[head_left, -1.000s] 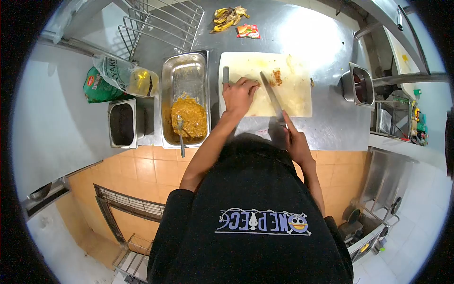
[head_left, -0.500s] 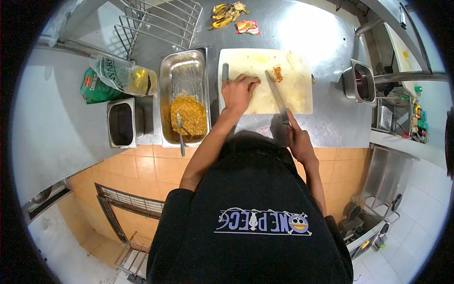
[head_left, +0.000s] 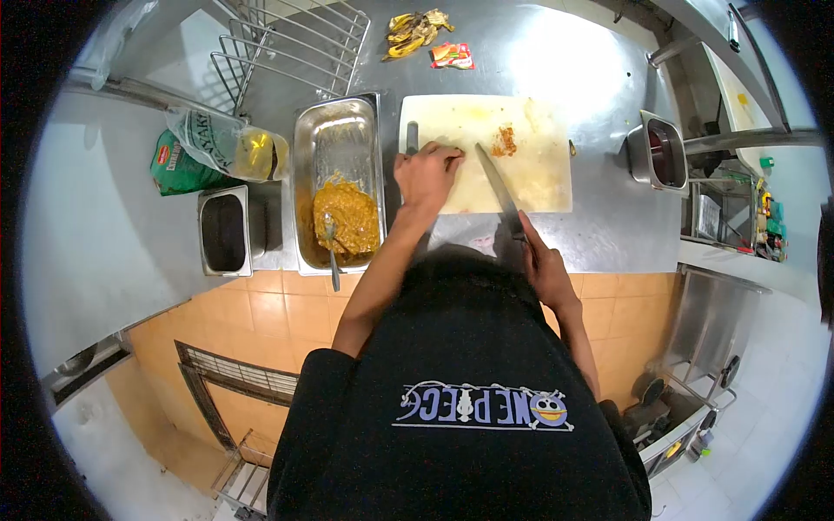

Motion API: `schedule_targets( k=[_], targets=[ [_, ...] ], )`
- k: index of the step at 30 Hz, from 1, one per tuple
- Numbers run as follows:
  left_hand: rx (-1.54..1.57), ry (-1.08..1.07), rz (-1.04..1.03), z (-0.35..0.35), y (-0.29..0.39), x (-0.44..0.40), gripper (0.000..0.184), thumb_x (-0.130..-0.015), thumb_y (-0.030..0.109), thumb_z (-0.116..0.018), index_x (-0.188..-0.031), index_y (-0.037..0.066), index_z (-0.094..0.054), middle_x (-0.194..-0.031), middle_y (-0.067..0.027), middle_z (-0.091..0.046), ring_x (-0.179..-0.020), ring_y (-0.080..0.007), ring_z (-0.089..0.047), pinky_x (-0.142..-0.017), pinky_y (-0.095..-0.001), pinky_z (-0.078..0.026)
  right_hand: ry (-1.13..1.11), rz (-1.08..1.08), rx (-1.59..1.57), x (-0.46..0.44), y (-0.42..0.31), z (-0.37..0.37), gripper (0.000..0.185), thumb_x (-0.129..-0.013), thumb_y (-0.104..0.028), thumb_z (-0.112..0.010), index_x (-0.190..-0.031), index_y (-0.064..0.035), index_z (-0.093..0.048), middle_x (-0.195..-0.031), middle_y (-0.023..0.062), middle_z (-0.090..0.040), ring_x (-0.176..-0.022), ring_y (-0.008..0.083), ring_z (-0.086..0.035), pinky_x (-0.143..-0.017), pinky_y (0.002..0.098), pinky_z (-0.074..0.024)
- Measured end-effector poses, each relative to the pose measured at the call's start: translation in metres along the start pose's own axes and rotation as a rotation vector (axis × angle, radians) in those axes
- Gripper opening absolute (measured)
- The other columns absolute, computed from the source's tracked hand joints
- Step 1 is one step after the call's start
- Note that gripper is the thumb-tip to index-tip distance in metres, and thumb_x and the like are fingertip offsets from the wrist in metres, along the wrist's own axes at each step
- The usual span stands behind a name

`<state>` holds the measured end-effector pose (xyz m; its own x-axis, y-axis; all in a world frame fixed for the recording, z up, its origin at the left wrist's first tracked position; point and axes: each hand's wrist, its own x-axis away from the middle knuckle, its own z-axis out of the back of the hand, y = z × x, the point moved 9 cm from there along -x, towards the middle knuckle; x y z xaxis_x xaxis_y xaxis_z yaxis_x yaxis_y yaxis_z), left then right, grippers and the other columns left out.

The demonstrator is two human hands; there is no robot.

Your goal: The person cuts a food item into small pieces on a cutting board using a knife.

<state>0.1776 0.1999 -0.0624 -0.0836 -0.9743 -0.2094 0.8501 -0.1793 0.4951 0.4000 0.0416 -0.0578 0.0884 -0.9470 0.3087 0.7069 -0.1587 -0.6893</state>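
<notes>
My right hand is closed around the handle of a kitchen knife. Its long blade lies slantwise over the white cutting board, tip pointing away from me. On the board's left half, my left hand has its fingers bent together; a small dark reddish bit shows at the fingertips, too small to name. The blade's tip is just right of these fingers, with a narrow gap between. A little pile of chopped orange-brown bits sits on the board beyond the blade.
Left of the board stands a steel pan with orange-brown mash and a spoon. Banana peels and a red packet lie at the back. Small steel containers stand left and right; a wire rack is back left.
My left hand has shifted left, away from the chopped bits. The knife has moved slightly left too, still in my right hand. The pile looks somewhat more spread.
</notes>
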Motion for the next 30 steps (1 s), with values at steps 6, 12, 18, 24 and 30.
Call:
schedule_targets(
  k=[6, 12, 18, 24, 30],
  targets=[
    [-0.011, -0.035, 0.027, 0.011, -0.009, 0.003, 0.015, -0.087, 0.036, -0.081, -0.098, 0.026, -0.083, -0.099, -0.0023, -0.077, -0.084, -0.0306, -0.075, -0.080, -0.0444, -0.055, 0.011, 0.025, -0.093, -0.013, 0.000, 0.000, 0.059, -0.110, -0.010, -0.047, -0.166, -0.0183, -0.033, -0.068, 0.0241, -0.053, -0.060, 0.0243, -0.052, -0.065, 0.0352, -0.0449],
    [0.046, -0.004, 0.005, 0.009, -0.010, 0.005, 0.013, -0.087, 0.030, -0.082, -0.099, 0.024, -0.082, -0.097, -0.0039, -0.077, -0.080, -0.0320, -0.074, -0.072, -0.0440, -0.057, 0.162, -0.004, -0.070, -0.021, 0.009, 0.019, 0.056, -0.112, -0.019, -0.048, -0.166, -0.0242, -0.035, -0.066, 0.0247, -0.059, -0.057, 0.0400, -0.057, -0.060, 0.0420, -0.0480],
    [0.172, -0.045, 0.027, -0.003, -0.003, 0.002, 0.008, -0.088, 0.023, -0.079, -0.096, 0.022, -0.080, -0.098, 0.0002, -0.077, -0.085, -0.0273, -0.073, -0.083, -0.0443, -0.052, 0.181, 0.063, 0.065, -0.010, -0.001, 0.008, 0.060, -0.109, -0.016, -0.054, -0.166, -0.0214, -0.036, -0.061, 0.0212, -0.053, -0.052, 0.0320, -0.051, -0.059, 0.0406, -0.0453],
    [0.083, -0.030, -0.052, -0.004, 0.009, -0.002, 0.012, -0.090, 0.028, -0.079, -0.099, 0.021, -0.082, -0.099, -0.0007, -0.076, -0.083, -0.0274, -0.074, -0.077, -0.0425, -0.056, 0.216, 0.045, 0.289, -0.010, -0.007, 0.011, 0.064, -0.105, -0.014, -0.059, -0.164, -0.0254, -0.038, -0.067, 0.0235, -0.064, -0.063, 0.0438, -0.066, -0.058, 0.0526, -0.0486],
    [0.086, -0.053, -0.068, -0.023, 0.015, -0.005, 0.009, -0.090, 0.028, -0.078, -0.096, 0.023, -0.082, -0.097, 0.0017, -0.076, -0.078, -0.0257, -0.072, -0.080, -0.0432, -0.051, 0.220, 0.064, 0.303, -0.009, -0.016, 0.014, 0.064, -0.105, -0.014, -0.059, -0.165, -0.0270, -0.038, -0.067, 0.0232, -0.064, -0.061, 0.0429, -0.065, -0.058, 0.0521, -0.0483]
  ],
)
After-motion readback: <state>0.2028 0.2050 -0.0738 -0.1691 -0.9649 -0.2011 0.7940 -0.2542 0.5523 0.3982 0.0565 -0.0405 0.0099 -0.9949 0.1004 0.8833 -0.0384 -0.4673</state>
